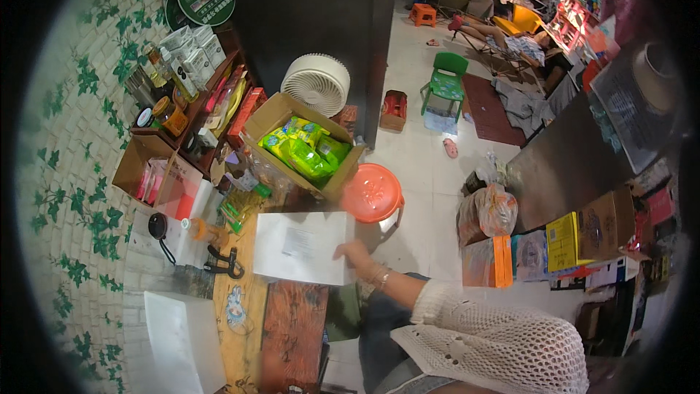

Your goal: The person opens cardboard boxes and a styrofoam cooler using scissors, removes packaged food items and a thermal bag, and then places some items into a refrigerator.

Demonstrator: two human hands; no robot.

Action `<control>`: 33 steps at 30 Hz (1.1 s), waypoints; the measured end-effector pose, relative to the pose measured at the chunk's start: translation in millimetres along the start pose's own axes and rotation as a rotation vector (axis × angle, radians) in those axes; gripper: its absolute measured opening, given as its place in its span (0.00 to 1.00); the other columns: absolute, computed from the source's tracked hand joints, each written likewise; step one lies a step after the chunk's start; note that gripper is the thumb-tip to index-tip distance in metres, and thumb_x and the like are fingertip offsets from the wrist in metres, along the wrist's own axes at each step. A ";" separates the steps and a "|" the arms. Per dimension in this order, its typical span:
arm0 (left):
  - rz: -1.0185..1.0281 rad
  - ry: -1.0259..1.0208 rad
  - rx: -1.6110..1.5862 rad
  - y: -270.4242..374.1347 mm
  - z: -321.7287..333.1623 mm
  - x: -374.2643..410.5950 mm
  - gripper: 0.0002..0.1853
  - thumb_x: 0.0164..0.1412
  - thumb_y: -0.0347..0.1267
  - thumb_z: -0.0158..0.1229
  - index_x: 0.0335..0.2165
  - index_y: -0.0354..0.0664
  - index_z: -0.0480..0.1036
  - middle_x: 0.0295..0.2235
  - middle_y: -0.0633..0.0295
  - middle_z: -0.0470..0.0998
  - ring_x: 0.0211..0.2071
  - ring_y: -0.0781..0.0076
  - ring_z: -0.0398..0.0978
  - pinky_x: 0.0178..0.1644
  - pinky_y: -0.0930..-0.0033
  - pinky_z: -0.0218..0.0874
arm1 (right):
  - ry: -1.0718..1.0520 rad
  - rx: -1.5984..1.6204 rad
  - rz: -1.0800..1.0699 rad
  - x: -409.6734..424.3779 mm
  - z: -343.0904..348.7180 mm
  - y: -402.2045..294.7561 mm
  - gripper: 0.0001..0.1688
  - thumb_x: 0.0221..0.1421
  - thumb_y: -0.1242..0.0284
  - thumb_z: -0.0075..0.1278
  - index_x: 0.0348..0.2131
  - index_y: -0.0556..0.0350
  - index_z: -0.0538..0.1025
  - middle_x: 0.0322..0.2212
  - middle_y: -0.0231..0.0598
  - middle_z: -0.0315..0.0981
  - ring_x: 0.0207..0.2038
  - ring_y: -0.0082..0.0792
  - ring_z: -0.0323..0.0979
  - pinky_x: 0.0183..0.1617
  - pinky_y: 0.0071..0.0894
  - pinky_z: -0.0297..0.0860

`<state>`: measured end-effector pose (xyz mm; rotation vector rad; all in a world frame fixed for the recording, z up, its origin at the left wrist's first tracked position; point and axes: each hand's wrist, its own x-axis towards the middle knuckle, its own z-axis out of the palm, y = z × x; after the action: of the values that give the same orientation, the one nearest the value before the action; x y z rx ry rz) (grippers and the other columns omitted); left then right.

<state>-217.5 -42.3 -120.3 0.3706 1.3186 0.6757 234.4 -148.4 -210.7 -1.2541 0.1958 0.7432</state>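
Note:
My right hand (358, 261) grips the right end of a white box (306, 246), which bears a printed label. The box lies tilted across the edge of the wooden table (246, 268). At the bottom edge, a blurred skin-coloured patch (273, 369) may be my left hand; its fingers cannot be made out. Left of the white box are a black hand grip exerciser (227, 264) and an orange bottle with a white cap (205, 231). A second white box (183, 342) stands at the lower left.
An open cardboard box (350, 175) of green and yellow packets stands beyond, near a white fan (317, 85). An orange stool (373, 192) is beside the table. Bags (495, 210) and cartons (486, 262) line the right. A person (514, 46) reclines at the back.

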 end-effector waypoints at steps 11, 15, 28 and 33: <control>0.109 -0.283 0.592 -30.8 36.2 -21.1 0.08 0.54 0.32 0.55 0.30 0.38 0.71 0.31 0.58 0.74 0.29 0.66 0.70 0.32 0.66 0.63 | 0.280 0.137 0.095 -229.6 -195.6 -74.5 0.10 0.30 0.72 0.51 0.20 0.56 0.74 0.18 0.35 0.68 0.18 0.29 0.66 0.22 0.23 0.62; 0.013 -0.534 0.465 -69.9 122.5 -39.8 0.08 0.54 0.30 0.53 0.33 0.39 0.71 0.36 0.57 0.74 0.33 0.63 0.70 0.39 0.62 0.61 | 0.588 -0.378 -0.296 -258.7 -276.3 -82.4 0.13 0.24 0.71 0.56 0.16 0.63 0.74 0.13 0.36 0.67 0.19 0.29 0.68 0.26 0.29 0.65; 0.175 -0.839 1.014 -348.4 495.5 -69.7 0.30 0.41 0.19 0.65 0.42 0.30 0.58 0.34 0.56 0.72 0.28 0.72 0.72 0.32 0.73 0.66 | 1.111 0.358 -0.092 -196.6 -541.1 -95.7 0.27 0.25 0.78 0.55 0.35 0.65 0.72 0.27 0.39 0.69 0.28 0.38 0.68 0.33 0.36 0.67; 0.194 -0.853 1.256 -368.5 630.3 -131.0 0.26 0.42 0.18 0.63 0.41 0.31 0.61 0.32 0.57 0.73 0.30 0.73 0.73 0.33 0.73 0.66 | 1.115 0.689 0.071 -154.4 -561.6 -169.7 0.35 0.27 0.74 0.54 0.43 0.62 0.68 0.34 0.45 0.68 0.34 0.45 0.69 0.40 0.45 0.66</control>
<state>466.8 -327.7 -99.2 1.6088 0.7118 -0.2752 364.0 -740.4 -181.8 -0.8605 1.2910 -0.0712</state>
